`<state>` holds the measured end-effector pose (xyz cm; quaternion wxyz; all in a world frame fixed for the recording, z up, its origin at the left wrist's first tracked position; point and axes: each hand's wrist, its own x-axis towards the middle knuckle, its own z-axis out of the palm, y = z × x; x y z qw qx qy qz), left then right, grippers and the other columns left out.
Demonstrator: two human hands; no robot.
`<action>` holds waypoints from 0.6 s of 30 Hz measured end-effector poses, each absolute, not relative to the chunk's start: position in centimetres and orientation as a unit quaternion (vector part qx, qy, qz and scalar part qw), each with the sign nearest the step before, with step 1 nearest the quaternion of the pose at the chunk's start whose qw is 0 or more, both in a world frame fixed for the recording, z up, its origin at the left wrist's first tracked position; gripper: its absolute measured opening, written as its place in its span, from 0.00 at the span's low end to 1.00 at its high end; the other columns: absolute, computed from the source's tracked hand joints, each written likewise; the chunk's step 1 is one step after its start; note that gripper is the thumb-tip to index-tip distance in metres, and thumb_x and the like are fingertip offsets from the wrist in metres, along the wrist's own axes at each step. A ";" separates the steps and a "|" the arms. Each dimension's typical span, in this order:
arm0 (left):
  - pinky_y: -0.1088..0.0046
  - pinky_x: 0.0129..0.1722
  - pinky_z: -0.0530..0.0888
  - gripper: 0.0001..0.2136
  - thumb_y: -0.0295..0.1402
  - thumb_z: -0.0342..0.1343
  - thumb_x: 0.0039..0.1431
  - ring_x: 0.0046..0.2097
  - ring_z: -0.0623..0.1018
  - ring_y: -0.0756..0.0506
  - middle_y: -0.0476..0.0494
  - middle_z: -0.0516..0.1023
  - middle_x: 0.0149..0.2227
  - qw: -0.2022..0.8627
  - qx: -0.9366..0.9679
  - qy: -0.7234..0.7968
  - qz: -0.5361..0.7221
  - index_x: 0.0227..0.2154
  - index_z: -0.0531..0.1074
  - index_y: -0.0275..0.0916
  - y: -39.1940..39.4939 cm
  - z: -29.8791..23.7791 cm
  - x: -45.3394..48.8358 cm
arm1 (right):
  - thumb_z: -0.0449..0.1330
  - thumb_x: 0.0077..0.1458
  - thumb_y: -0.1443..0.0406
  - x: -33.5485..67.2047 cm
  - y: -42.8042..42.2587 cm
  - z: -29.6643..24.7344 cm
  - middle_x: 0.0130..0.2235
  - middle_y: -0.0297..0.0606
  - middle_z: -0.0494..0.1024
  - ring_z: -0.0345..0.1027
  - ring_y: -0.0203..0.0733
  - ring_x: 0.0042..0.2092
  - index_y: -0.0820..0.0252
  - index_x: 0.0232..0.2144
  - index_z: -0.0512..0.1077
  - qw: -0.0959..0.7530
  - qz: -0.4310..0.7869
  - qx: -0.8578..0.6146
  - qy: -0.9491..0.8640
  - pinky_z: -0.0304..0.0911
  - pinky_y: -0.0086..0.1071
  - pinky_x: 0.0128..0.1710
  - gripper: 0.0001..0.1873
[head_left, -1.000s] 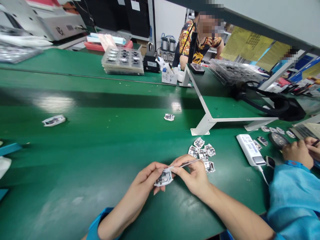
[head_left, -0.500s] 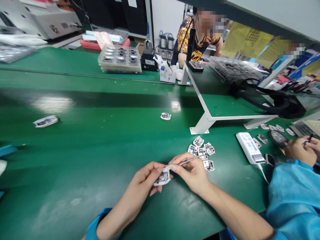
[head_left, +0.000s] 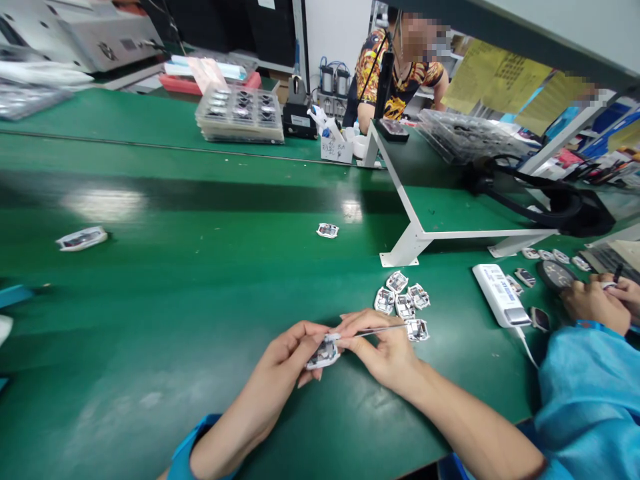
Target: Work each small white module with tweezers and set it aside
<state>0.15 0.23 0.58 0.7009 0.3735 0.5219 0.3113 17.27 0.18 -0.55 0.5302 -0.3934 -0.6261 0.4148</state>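
Between the thumb and fingers of my left hand (head_left: 293,353) is a white watch-like housing (head_left: 324,353) with small electronic parts showing inside. My right hand (head_left: 383,343) is closed around a pair of thin metal tweezers (head_left: 377,329). Its thumb and fingertips meet the housing's upper right edge; the tweezer tips are hidden by the fingers. Just beyond my right hand, several similar housings (head_left: 405,306) lie grouped on the green table (head_left: 200,320). One more housing (head_left: 327,231) lies farther back, and another (head_left: 83,239) is off to the left.
A white-legged raised shelf (head_left: 407,247) stands at right, with a black headband device (head_left: 545,200) on it. Nearby lies a white corded box (head_left: 500,295). At far right are a co-worker's hands (head_left: 597,305). Stacked clear trays (head_left: 240,117) stand at the back; a person sits beyond.
The tweezers in my right hand have turned to lie flatter. Both hands stay at the housing. The co-worker's hands at far right have shifted slightly left.
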 end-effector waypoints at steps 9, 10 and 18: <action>0.76 0.24 0.65 0.15 0.44 0.61 0.52 0.27 0.70 0.49 0.49 0.74 0.28 0.682 0.420 0.506 0.321 0.37 0.76 0.38 0.2 0.7 0.0 | 0.65 0.56 0.61 16.9 0.1 -0.4 0.30 0.36 0.81 0.77 0.39 0.31 0.58 0.31 0.74 0.550 0.473 -0.422 -0.544 0.74 0.32 0.32 0.06; 0.76 0.24 0.65 0.15 0.44 0.61 0.52 0.27 0.70 0.49 0.49 0.74 0.29 0.681 0.422 0.505 0.322 0.37 0.76 0.38 0.2 0.6 0.0 | 0.65 0.56 0.62 16.9 0.0 -0.5 0.30 0.36 0.81 0.78 0.40 0.32 0.58 0.30 0.75 0.549 0.459 -0.426 -0.553 0.75 0.33 0.34 0.06; 0.77 0.24 0.63 0.13 0.43 0.64 0.49 0.26 0.67 0.50 0.50 0.72 0.26 0.691 0.381 0.512 0.341 0.31 0.77 0.38 0.1 0.4 0.2 | 0.65 0.56 0.66 17.0 0.0 -0.5 0.32 0.37 0.84 0.80 0.42 0.36 0.57 0.30 0.75 0.551 0.343 -0.395 -0.650 0.72 0.42 0.49 0.02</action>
